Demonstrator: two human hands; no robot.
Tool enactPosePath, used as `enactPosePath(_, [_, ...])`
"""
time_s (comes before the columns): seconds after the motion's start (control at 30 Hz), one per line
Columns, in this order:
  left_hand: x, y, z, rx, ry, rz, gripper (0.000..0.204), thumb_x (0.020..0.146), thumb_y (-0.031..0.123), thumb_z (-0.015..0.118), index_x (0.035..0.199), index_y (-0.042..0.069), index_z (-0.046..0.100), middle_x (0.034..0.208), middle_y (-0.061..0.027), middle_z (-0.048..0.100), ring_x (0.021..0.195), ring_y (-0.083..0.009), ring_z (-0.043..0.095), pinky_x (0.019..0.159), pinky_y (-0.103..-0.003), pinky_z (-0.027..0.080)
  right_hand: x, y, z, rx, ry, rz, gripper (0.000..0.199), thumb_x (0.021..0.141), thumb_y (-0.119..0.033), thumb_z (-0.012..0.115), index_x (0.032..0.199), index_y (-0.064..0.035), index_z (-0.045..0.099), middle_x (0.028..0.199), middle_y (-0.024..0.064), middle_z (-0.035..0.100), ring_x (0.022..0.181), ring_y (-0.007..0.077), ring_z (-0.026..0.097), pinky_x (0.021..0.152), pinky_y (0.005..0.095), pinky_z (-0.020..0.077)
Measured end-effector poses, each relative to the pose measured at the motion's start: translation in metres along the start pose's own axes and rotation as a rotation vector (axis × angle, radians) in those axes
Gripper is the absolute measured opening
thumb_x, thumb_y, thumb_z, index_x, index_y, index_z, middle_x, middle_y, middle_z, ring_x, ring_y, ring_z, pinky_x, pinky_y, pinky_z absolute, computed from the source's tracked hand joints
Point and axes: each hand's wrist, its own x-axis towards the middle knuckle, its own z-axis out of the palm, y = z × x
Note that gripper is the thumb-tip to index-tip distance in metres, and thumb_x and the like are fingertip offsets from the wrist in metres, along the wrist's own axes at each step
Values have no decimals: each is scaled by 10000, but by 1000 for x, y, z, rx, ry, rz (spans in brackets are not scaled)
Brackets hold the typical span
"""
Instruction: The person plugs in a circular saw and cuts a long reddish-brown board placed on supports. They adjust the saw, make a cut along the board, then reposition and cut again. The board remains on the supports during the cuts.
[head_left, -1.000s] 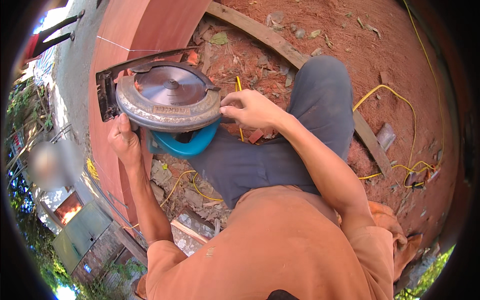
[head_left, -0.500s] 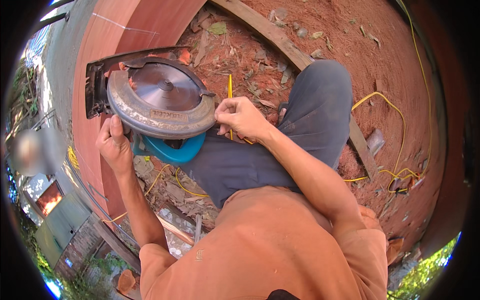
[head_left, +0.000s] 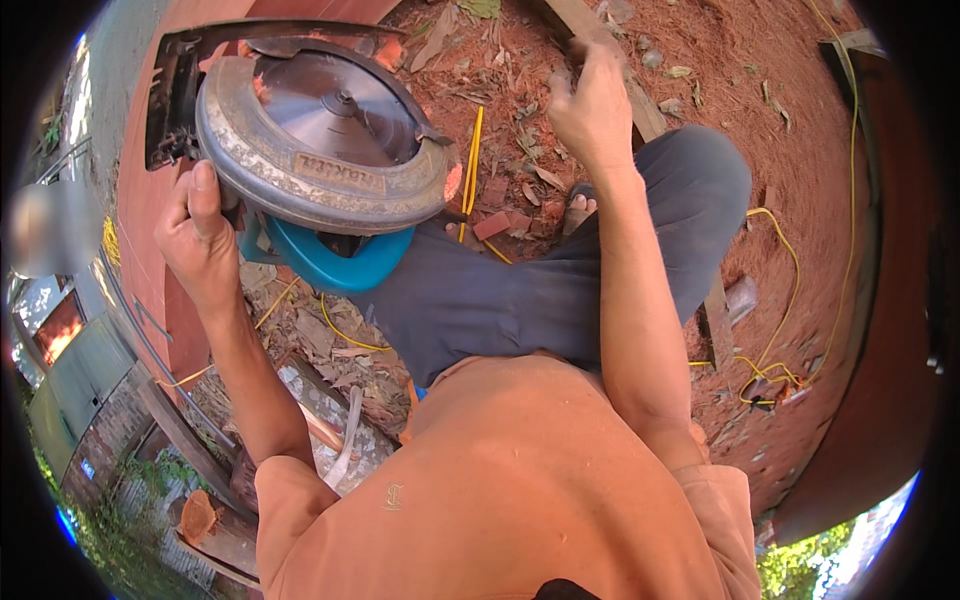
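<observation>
The left hand (head_left: 197,235) curls in a grip while the right hand (head_left: 592,112) reaches forward.

On my right I see reddish ground (head_left: 815,215), and on it a yellow cord (head_left: 797,268) lies in loops, near a pale object (head_left: 740,300) which I cannot identify. Ahead of me there are dry leaves (head_left: 435,40) and a small red brick piece (head_left: 491,226). At my left, a greenish panel (head_left: 75,370) stands near some green plants (head_left: 140,482).

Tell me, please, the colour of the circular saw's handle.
The handle of the circular saw is teal blue, best seen in the head view.
</observation>
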Motion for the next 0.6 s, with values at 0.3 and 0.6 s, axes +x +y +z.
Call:
enactPosePath(0.3, [-2, -4, -1, -83, 13, -75, 396, 1061, 330, 629, 865, -11, 667, 768, 33, 532, 714, -57, 431, 627, -247, 324, -40, -53, -18, 687, -1140, 155, 207, 980, -130, 647, 1038, 58, 711, 936, 146, 756, 812, 176, 743, 724, 298, 593])
enactPosePath(0.6, [-11, -4, -2, 0, 5, -58, 368, 1044, 296, 645, 853, -19, 634, 770, 21, 545, 723, -61, 446, 644, -243, 357, 14, 10, 57, -12, -110, 45, 273, 888, -109, 671, 1140, -19, 726, 989, 88, 781, 849, 214, 762, 743, 375, 583])
